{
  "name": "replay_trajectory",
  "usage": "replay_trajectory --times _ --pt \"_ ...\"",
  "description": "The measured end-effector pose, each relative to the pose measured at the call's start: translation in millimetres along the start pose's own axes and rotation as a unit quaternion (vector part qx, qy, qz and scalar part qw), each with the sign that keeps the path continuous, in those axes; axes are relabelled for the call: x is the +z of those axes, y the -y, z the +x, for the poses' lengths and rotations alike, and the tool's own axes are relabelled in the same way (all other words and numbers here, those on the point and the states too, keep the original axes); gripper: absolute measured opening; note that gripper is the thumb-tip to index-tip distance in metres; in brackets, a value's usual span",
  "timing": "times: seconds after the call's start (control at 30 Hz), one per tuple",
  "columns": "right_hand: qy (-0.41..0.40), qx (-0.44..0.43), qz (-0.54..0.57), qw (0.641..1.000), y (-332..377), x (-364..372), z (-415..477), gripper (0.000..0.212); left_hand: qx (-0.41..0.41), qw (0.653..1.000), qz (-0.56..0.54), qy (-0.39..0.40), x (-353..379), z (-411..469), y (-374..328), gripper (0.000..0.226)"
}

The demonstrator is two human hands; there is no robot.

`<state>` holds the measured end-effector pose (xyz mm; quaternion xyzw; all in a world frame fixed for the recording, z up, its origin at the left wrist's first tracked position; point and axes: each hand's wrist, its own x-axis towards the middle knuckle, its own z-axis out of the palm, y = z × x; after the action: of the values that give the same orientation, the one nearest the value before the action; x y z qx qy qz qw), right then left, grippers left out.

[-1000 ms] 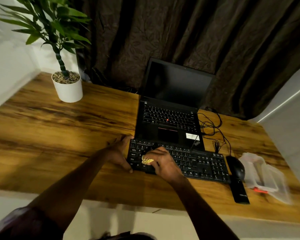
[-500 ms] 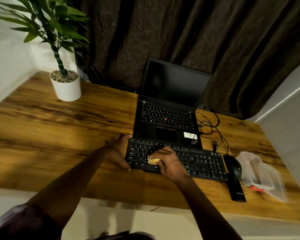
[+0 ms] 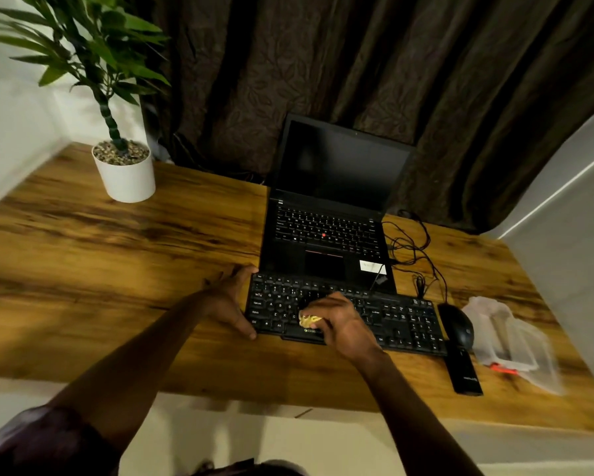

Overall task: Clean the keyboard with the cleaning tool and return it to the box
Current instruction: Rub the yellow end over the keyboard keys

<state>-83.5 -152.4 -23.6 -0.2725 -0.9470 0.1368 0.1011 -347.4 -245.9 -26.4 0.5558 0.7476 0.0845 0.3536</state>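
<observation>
Low in the middle of the frame, the black keyboard (image 3: 402, 317) lies on the wooden worktop (image 3: 99, 269), just in front of an open laptop (image 3: 326, 231). The left hand (image 3: 228, 300) rests against the keyboard's left end, its fingers fairly straight and its thumb at the near corner. The right hand (image 3: 340, 321) lies over the left-centre keys, fingers curled around a small yellow cleaning tool (image 3: 309, 320) that touches the keys. The clear plastic box (image 3: 508, 341) sits at the right of the frame, beyond a black mouse (image 3: 457, 326).
</observation>
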Motion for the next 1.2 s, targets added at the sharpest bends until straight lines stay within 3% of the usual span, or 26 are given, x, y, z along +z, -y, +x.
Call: replay_trajectory --times 0.17,0.3,0.57,0.73,0.83,0.97,1.1,1.2 --pt "-0.024 0.023 0.023 0.999 0 -4 2 0.027 0.0 1.0 -0.016 0.001 0 1 3 0.143" --pt "0.005 0.003 0.038 0.999 17 -1 5 0.029 -0.001 1.0 -0.009 -0.003 3 5 6 0.146" --pt "0.028 0.131 0.037 0.99 -18 -14 -18 0.031 -0.004 1.0 -0.003 -0.003 5 7 10 0.148" --pt "0.009 0.064 0.055 0.996 7 -8 -7 0.03 0.006 1.0 -0.025 -0.001 5 5 9 0.145" --pt "0.02 0.071 0.044 0.996 3 -12 -11 0.031 0.002 1.0 -0.019 0.0 6 8 13 0.149" --pt "0.04 0.168 0.041 0.984 -32 -21 -35 0.035 0.007 1.0 -0.008 -0.003 5 8 11 0.147" --pt "-0.031 0.129 0.037 0.99 -39 -25 -45 0.035 0.002 1.0 -0.011 0.001 6 9 12 0.147" --pt "-0.029 0.115 0.053 0.991 -26 -23 -39 0.034 0.006 1.0 -0.01 -0.002 7 8 14 0.146"
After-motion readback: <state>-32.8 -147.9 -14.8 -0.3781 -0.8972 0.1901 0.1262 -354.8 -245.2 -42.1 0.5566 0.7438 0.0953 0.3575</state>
